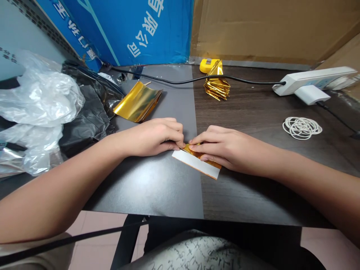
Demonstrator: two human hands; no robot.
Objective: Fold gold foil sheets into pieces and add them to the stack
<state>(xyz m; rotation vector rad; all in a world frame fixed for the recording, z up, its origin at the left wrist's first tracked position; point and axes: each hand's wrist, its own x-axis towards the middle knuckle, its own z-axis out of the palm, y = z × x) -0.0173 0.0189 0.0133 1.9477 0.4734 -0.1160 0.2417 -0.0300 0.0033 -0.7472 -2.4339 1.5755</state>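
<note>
A sheet of gold foil paper (197,164) lies on the table in front of me, partly folded, its white backing showing as a strip along the near side. My left hand (161,135) pinches its left end between thumb and curled fingers. From the right, my right hand (221,146) presses down on the gold part, fingertips close to those of the left; the fingers lie stretched over the paper. Farther back on the left sits a stack of curved gold foil sheets (138,101). Folded gold foil pieces (217,88) are bunched at the back, right of the middle.
Behind the foil pieces is a yellow tape measure (207,65). A black cable (174,81) runs to a white power strip (315,80) with a plugged-in adapter. White rubber bands (302,128) lie at right. Plastic bags (42,93) crowd the left; boxes (157,33) stand behind.
</note>
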